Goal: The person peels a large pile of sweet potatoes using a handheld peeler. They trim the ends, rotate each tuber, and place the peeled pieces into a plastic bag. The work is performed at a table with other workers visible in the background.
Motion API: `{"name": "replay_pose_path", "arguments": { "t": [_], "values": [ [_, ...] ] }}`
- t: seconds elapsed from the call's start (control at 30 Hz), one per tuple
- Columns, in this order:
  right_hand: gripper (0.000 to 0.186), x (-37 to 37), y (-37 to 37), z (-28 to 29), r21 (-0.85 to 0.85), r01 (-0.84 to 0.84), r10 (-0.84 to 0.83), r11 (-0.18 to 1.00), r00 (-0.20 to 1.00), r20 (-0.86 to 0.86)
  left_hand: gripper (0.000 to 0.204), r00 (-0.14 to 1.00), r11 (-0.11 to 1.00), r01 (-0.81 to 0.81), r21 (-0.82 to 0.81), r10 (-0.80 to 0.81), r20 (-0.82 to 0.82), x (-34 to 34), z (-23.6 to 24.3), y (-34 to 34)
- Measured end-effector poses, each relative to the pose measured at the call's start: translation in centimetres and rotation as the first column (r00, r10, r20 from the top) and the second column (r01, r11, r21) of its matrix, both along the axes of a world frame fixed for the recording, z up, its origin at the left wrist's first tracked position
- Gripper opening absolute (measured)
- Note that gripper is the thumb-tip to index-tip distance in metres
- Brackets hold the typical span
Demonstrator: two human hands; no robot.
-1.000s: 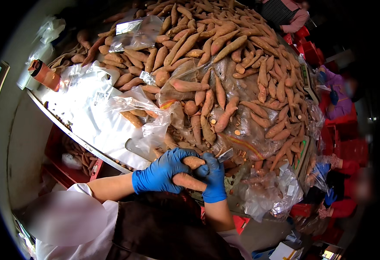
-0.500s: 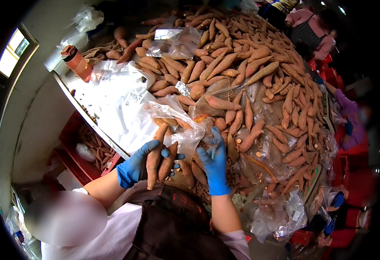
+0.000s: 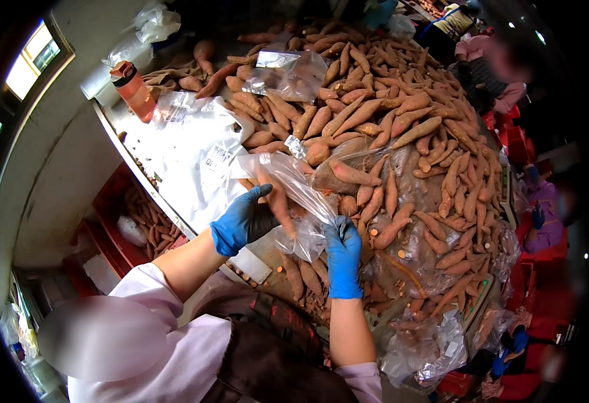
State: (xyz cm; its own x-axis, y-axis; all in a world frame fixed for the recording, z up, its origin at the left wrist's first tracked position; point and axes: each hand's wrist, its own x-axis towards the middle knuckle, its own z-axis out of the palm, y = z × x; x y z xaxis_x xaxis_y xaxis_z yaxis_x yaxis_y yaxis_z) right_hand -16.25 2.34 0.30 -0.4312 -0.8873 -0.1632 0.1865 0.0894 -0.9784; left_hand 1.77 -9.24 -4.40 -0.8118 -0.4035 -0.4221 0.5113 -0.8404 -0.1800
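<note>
A clear plastic bag stretches between my gloved hands, with at least one long sweet potato inside it. My right hand, in a blue glove, is closed on the gathered edge of the bag. At the bag's other side is my left hand, also gloved, its thumb stretched out and apart from the shaded fingers. No sweet potato shows in that hand. Several loose sweet potatoes lie on the table just below the bag.
A large heap of sweet potatoes covers the table. White plastic bags lie at the left beside an orange bottle. Red crates stand below the table's left edge. Other people are along the right side.
Two sweet potatoes held in my left hand have left it, and at least one now shows inside the bag. My right hand, open before, has closed on the bag's edge and pulled it taut.
</note>
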Motion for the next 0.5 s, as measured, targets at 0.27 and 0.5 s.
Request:
{"name": "replay_pose_path", "arguments": {
  "t": [0.27,0.5],
  "values": [
    [0.003,-0.9,0.0,-0.8,-0.012,0.111,-0.11,0.994,0.991,0.07,0.05,0.953,0.896,-0.009,-0.445,0.143,0.268,1.2,2.5,1.1],
    [0.003,-0.9,-0.1,0.0,0.046,0.098,-0.103,0.994,0.987,0.127,0.054,0.917,0.799,0.16,-0.58,0.098,0.388,2.3,3.6,1.8]
  ]
}}
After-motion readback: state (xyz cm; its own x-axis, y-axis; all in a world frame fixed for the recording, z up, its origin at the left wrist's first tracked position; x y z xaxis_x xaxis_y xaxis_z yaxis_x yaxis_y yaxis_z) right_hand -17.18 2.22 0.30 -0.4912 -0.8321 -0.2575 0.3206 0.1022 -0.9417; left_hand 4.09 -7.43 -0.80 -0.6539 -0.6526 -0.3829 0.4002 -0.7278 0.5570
